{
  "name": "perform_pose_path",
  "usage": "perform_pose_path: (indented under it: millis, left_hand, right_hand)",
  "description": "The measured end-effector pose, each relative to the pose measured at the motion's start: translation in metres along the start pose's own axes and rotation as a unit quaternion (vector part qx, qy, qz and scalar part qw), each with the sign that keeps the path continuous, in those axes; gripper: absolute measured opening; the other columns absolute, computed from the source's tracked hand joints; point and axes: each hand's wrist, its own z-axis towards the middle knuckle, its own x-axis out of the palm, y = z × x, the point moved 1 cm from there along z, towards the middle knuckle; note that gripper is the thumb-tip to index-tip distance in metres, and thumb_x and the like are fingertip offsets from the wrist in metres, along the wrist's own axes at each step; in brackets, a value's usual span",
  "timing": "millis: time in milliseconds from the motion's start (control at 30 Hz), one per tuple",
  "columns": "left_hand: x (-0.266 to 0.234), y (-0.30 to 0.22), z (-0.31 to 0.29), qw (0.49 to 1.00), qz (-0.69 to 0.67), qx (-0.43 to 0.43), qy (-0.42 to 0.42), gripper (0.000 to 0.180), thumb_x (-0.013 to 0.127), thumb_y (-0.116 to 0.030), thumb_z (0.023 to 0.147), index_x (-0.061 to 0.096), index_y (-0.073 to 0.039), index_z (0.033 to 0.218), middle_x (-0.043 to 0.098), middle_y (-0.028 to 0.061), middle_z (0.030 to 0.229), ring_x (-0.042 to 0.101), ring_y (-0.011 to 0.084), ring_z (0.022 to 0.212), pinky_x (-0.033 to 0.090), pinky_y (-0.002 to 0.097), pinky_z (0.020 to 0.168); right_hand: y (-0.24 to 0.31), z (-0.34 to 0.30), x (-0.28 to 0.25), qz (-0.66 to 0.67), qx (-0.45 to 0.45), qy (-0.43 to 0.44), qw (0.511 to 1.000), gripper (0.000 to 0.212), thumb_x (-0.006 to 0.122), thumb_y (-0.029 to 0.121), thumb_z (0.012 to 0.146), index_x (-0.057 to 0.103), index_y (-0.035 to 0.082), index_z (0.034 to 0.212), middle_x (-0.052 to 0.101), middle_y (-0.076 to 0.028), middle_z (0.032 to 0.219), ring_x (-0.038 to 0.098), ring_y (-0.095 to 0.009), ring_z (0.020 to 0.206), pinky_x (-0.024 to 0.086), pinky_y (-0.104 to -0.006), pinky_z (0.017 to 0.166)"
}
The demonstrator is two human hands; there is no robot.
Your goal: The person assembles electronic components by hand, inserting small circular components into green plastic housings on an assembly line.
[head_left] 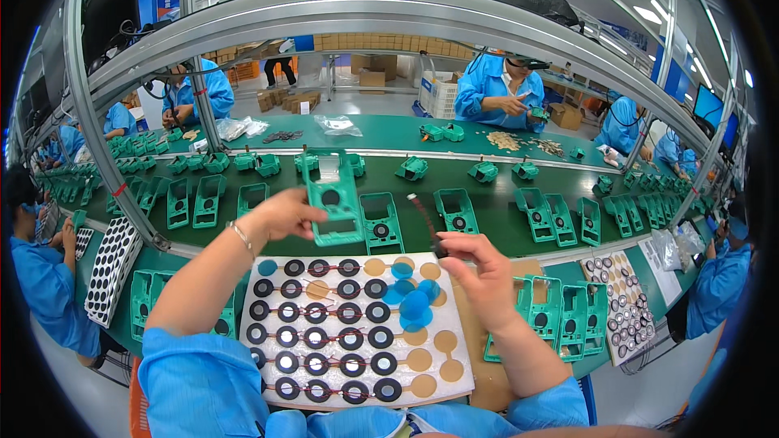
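My left hand [286, 216] is closed on the edge of a green plastic housing [341, 209], holding it tilted over the near edge of the belt. The housing has a rectangular window and a dark round part inside. In my right hand [480, 274], thumb and fingers pinch a small black part, seemingly a speaker [441, 246], with a thin dark red lead [422, 216] rising to a pale connector. Below both hands lies a white foam sheet [398, 350] with rows of black ring-shaped speakers [349, 289], brown discs [421, 385] and loose blue discs [415, 306].
A green conveyor belt [497, 203] carries rows of green housings [457, 212]. More housings [573, 320] stand at right, near another sheet of round parts [621, 308]. A metal frame [389, 20] spans overhead. A co-worker [499, 93] works across the belt; others sit at both sides.
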Motion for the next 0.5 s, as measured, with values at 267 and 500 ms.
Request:
perform_pose_path:
  millis: [267, 500]
  left_hand:
    - [0.091, 0.003, -0.091, 0.984, 0.014, 0.096, 0.149, 0.044, 0.061, -0.005, 0.081, 0.038, 0.005, 0.117, 0.056, 0.0118, 0.097, 0.058, 0.0156, 0.079, 0.055, 0.0242, 0.053]
    - [0.101, 0.009, -0.106, 0.977, -0.035, 0.099, 0.185, 0.048, 0.059, -0.004, 0.082, 0.035, 0.004, 0.123, 0.055, 0.0107, 0.098, 0.058, 0.0136, 0.077, 0.055, 0.0225, 0.053]
  right_hand:
    - [0.014, -0.008, 0.038, -0.283, -0.268, 0.075, 0.918, 0.031, 0.073, 0.004, 0.064, 0.064, 0.006, 0.094, 0.061, -0.008, 0.104, 0.052, -0.026, 0.089, 0.047, -0.0338, 0.072]
    - [0.005, -0.017, 0.041, -0.317, -0.288, 0.078, 0.900, 0.035, 0.072, 0.001, 0.063, 0.064, 0.007, 0.097, 0.060, -0.008, 0.108, 0.051, -0.028, 0.092, 0.048, -0.0338, 0.070]
